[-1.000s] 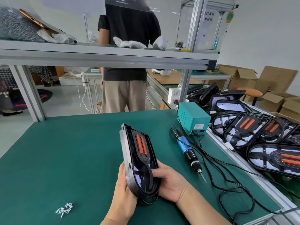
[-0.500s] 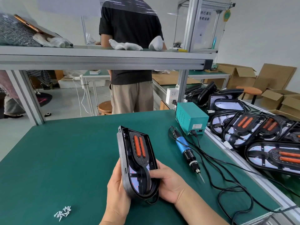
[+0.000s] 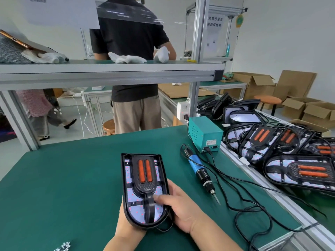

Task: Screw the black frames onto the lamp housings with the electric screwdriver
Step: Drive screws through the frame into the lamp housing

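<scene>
Nearest the camera, a small heap of screws (image 3: 62, 246) is lying on the green table (image 3: 63, 178) at the bottom edge. Just beyond, the left hand (image 3: 126, 227) is cupping the rounded end of a lamp housing (image 3: 144, 189) from beneath, fingers hidden, while the right hand (image 3: 178, 209) is gripping its right edge, thumb pressing the black frame (image 3: 147, 185) down into it. This looks like the seating step; no screw is being driven yet. Next, the right hand would need to let go and reach for the electric screwdriver (image 3: 199, 171), lying free just right of the housing, its cables (image 3: 253, 205) looping across the path. Farther right, more housings (image 3: 299, 171) are lying piled. Beyond the table, a person (image 3: 134, 78) is standing.
</scene>
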Demonstrator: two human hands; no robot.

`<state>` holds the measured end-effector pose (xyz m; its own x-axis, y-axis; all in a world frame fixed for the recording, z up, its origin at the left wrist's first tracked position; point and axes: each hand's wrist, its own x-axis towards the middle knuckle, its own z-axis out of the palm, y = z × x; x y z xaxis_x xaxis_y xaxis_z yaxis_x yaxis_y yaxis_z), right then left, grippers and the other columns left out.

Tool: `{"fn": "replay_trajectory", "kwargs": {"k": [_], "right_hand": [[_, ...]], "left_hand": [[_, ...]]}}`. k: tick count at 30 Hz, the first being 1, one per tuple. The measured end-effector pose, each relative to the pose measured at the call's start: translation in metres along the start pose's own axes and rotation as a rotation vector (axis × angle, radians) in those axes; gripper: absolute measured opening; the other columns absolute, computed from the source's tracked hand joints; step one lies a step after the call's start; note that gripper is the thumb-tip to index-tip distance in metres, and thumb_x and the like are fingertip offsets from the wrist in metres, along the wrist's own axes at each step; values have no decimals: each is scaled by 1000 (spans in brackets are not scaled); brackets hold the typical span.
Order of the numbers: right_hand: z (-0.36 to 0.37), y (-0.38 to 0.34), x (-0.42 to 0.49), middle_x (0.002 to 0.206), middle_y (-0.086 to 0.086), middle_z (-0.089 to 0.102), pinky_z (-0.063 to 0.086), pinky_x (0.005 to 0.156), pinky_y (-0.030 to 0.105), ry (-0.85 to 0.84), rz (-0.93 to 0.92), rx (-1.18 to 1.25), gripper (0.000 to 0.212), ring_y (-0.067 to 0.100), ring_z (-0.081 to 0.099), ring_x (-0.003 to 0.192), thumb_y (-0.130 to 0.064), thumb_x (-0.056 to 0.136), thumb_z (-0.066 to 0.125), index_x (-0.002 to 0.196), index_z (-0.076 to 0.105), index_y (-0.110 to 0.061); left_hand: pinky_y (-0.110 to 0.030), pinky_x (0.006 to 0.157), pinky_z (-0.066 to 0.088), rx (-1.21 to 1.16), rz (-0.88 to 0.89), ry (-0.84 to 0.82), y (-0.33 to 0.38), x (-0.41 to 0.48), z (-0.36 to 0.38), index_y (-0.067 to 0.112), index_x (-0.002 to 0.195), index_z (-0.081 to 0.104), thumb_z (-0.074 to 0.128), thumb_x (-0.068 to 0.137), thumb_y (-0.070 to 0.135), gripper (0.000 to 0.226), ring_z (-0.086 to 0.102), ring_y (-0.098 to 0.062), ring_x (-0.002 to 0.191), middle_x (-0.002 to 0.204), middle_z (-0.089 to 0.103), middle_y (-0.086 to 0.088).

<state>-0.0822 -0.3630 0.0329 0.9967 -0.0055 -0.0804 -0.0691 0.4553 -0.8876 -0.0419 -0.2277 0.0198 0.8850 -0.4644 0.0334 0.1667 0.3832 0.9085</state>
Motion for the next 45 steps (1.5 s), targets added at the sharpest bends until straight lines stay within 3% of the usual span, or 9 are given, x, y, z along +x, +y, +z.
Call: {"fn": "replay_trajectory", "kwargs": {"k": [2,6,10,14,23,27,32,41,45], "right_hand": [[-1,-1,-2,125,26,66,51,103,47,58,-11,-66,46,33,66,108,15,81,61,125,60,1],[-5,-5,-11,121,19,71,54,98,39,147,-1,-154,46,27,68,107,19,86,57,126,61,-5],[-8,-15,-26,116,4,75,54,91,26,190,-40,-265,50,20,70,109,13,87,62,128,59,-17],[-15,-36,-37,116,-3,75,53,87,20,213,-119,-331,52,12,70,108,11,89,62,129,57,-22],[-56,-83,-51,112,-2,76,53,81,22,536,-347,-239,45,16,71,105,6,89,65,125,59,-21],[-80,-102,-57,105,4,75,54,87,37,729,-455,-68,37,21,70,94,7,89,64,119,59,-13],[-118,-122,-66,94,-2,64,41,55,21,978,-539,-3,34,5,57,68,-2,94,64,121,50,-17],[-176,-135,-67,137,7,48,45,109,48,1343,-588,46,73,30,56,122,-16,91,74,149,30,-20],[-194,-135,-59,140,6,47,44,106,34,1434,-614,84,75,23,54,120,-6,90,73,150,30,-16]], "left_hand": [[-46,96,54,-73,45,-110,2,5,-1,3,135,59,70,87,36,59,60,-39,124,138,59,-22],[-56,99,48,106,130,4,-10,6,-11,-2,134,57,68,87,38,63,54,-50,126,137,55,-32],[-61,102,44,647,185,171,-22,5,-22,2,135,55,59,79,43,70,46,-48,131,132,60,-23],[-47,68,50,1386,500,204,-26,11,-30,4,84,70,60,76,1,13,56,-39,76,83,58,-12],[-39,79,38,1325,227,283,-19,13,-18,6,83,65,78,82,3,13,47,-32,84,83,53,-5],[-40,75,37,1315,242,294,-20,15,-19,9,82,66,79,80,2,15,46,-32,81,80,52,-5],[-41,76,37,1329,244,284,-22,17,-20,9,82,68,80,77,-1,17,47,-34,81,79,53,-8],[-39,75,37,1320,243,279,-22,18,-19,13,83,68,80,78,1,18,47,-33,83,81,53,-7],[-39,74,37,1324,245,276,-21,19,-19,13,83,69,81,77,0,19,47,-34,82,80,53,-7]]}}
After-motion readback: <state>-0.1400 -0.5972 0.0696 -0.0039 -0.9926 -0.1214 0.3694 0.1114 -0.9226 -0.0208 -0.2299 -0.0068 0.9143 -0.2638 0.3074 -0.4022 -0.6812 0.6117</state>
